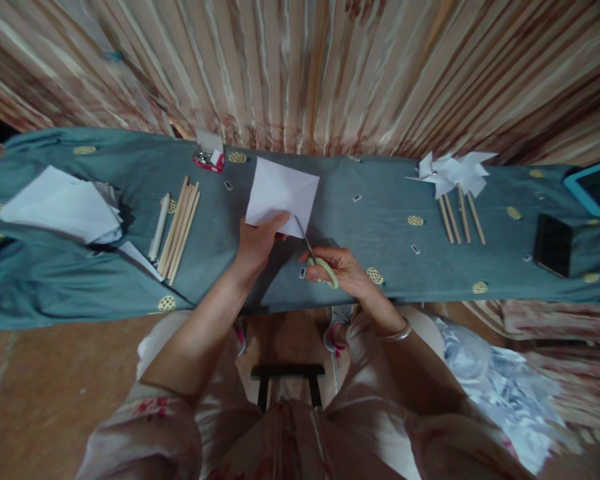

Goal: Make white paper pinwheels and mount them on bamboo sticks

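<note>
A square sheet of white paper (285, 191) is held above the cloth by my left hand (258, 241), its thumb on top of the lower edge and its fingers mostly underneath. My right hand (337, 269) grips scissors with pale green handles (326, 269). Their blades point up and left, meeting the paper near its lower right corner. Whether the blades are apart is too fine to tell.
On the green cloth (380, 213) to the left lie a stack of white paper (60, 203), a white pen (160, 227), several wooden sticks (181, 230) and a small red box (209, 160). Right are paper pinwheels (453, 175), a dark phone (553, 245) and a blue-framed device (597, 188).
</note>
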A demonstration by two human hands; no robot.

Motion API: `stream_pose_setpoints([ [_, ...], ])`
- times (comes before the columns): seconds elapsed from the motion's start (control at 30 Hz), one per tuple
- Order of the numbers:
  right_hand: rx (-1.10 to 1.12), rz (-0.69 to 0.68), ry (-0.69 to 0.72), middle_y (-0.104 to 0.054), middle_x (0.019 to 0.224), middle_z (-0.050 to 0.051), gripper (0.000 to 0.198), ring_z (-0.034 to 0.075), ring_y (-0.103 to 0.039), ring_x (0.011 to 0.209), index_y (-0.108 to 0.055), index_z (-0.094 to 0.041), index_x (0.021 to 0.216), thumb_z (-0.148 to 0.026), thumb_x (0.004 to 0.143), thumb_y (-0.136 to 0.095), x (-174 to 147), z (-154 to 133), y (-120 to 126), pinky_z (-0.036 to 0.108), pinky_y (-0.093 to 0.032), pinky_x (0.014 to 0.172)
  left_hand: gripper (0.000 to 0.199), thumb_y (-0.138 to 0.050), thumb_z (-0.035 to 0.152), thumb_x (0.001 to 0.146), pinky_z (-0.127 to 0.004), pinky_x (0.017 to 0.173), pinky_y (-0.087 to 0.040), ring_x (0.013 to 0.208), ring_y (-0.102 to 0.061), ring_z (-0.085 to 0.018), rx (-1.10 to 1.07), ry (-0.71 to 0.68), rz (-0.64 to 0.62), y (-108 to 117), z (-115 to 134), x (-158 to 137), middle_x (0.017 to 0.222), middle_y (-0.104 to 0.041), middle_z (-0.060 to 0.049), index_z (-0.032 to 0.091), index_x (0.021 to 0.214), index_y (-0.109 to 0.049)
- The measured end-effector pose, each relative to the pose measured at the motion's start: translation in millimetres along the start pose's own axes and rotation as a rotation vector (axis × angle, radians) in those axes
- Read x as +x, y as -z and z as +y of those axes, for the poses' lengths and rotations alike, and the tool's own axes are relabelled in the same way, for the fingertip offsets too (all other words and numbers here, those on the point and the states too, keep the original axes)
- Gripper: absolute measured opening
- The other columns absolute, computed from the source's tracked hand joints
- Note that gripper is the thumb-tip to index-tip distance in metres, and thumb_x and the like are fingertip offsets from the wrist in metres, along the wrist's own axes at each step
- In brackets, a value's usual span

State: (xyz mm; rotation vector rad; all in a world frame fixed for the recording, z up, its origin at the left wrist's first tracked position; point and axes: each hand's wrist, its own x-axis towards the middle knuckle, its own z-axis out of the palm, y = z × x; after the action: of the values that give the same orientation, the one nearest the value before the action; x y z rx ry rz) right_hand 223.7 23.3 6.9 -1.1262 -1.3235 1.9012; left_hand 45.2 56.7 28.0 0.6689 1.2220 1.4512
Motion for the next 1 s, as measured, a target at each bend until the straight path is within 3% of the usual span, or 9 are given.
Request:
stream_pose_setpoints([
  [0.5, 0.04, 0.037, 0.002, -0.061, 0.06, -0.006, 0.05, 0.007, -0.055, 0.054, -0.073, -0.018, 0.086, -0.053, 0.056, -0.091, 1.7, 0.4, -3.3, 0.021, -0.047, 0.053, 0.01, -0.078, 0.022, 0.061, -0.023, 0.048, -0.045, 0.053, -0.058, -0.012, 0.037, -0.024, 0.0, 0.1, 2.1, -1.1, 0.062, -0.066, 0.002, 0.019, 0.063, -0.068],
  [1.0, 0.033, 0.051, -0.007, -0.063, 0.061, -0.005, 0.049, 0.008, -0.059, 0.055, -0.073, -0.018, 0.088, -0.052, 0.058, -0.091, 1.9, 1.8, -1.6, 0.021, -0.052, 0.055, 0.008, -0.076, 0.019, 0.062, -0.023, 0.047, -0.046, 0.052, -0.057, -0.012, 0.075, -0.011, 0.0, -0.7, 2.4, -0.7, 0.061, -0.066, 0.001, 0.02, 0.06, -0.068],
])
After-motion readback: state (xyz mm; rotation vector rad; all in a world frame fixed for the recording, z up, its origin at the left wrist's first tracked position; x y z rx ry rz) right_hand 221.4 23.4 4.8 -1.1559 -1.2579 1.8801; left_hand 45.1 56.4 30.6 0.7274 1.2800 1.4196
